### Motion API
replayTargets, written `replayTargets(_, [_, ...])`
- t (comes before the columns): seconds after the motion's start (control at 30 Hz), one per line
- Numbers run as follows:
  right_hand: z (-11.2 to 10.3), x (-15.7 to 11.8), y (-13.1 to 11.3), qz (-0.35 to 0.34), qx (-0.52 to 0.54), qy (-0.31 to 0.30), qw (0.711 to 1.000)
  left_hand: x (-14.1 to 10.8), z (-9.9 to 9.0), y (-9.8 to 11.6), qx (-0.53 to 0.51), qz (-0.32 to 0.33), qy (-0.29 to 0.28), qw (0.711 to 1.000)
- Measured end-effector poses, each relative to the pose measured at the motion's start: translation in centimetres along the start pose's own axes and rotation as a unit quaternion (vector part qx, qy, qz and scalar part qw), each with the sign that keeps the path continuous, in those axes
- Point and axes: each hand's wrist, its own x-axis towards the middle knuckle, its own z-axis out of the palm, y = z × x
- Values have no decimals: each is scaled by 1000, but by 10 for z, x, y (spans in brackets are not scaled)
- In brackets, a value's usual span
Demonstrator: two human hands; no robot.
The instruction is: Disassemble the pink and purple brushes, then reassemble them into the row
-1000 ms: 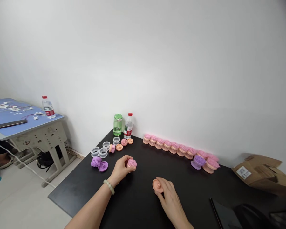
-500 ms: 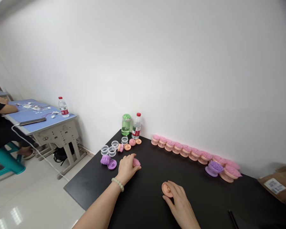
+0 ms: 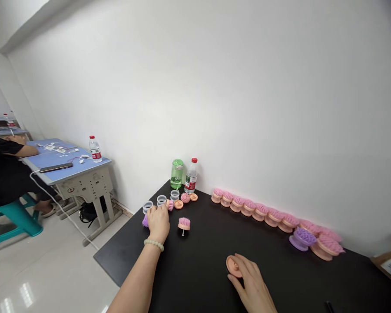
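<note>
**Left hand:** The left hand [image 3: 158, 222], with a pale bead bracelet [image 3: 154, 245] at its wrist, curled downward at the front of the small parts. Its fingers lay over a purple bristled brush [image 3: 145, 221], mostly hidden by the hand, so whether it was grasping the brush could not be told.

**Right hand:** The right hand [image 3: 250, 278], at the bottom centre of the frame, gripped a peach round base [image 3: 233, 266] with its fingers and thumb. The base was on the black worktop [image 3: 195, 282].

**Nearby:** A pink-bristled brush head [image 3: 183, 225] stood bristles-up on a thin white pin, just beside the left hand and not touching it.

**Small parts:** Clear rings [image 3: 161, 200], a spiky pink ball [image 3: 185, 198] and a peach disc [image 3: 178, 204] lay in a loose group at the far corner of the worktop.

**Back edge:** A green bottle [image 3: 177, 173] and a red-capped water bottle [image 3: 191, 176] stood in the corner. A row of pink-bristled peach brushes [image 3: 254, 209] ran along the wall to the right, ending at a purple brush [image 3: 302, 239].

**Far left:** A seated person in a black sleeve [image 3: 6, 174] was at a blue-topped worktop [image 3: 61, 152], which held a phone [image 3: 56, 168].
</note>
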Motion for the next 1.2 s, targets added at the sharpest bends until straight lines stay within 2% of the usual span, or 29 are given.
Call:
replayTargets(0.23, [-8,3,-9,24,28,-3,999,-10,-4,22,-97,88,17,991])
replayTargets(0.37, [-18,10,-24,32,68,41,996,-20,-8,39,-181,152,42,971])
replayTargets(0.43, [-24,12,-34,41,103,58,992,-28,-8,49,-232,198,38,952])
replayTargets(0.5, [-28,14,-44,58,157,54,984,-40,-7,59,-316,276,6,908])
replayTargets(0.6, [-32,14,-57,68,281,0,957,-61,-4,74,-436,401,-79,802])
replayTargets(0.63, [-33,15,-60,69,317,-25,945,-67,-3,79,-454,427,-102,775])
replayTargets(0.7, [-35,16,-62,86,370,-61,923,-75,-1,85,-475,457,-126,741])
replayTargets(0.73, [-36,18,-62,105,390,-68,912,-78,-1,87,-482,460,-132,734])
replayTargets(0.8, [-39,20,-58,154,428,-56,889,-78,1,87,-483,443,-136,743])
replayTargets(0.93, [-47,25,-43,255,447,58,856,-70,16,85,-414,351,-122,831])
replayTargets(1.0, [-52,27,-35,289,428,118,848,-67,27,85,-369,323,-140,860])
replayTargets(1.1, [-59,28,-24,303,412,166,843,-65,38,92,-326,328,-181,868])
replayTargets(1.2, [-62,29,-18,300,416,189,837,-66,36,108,-303,340,-235,859])
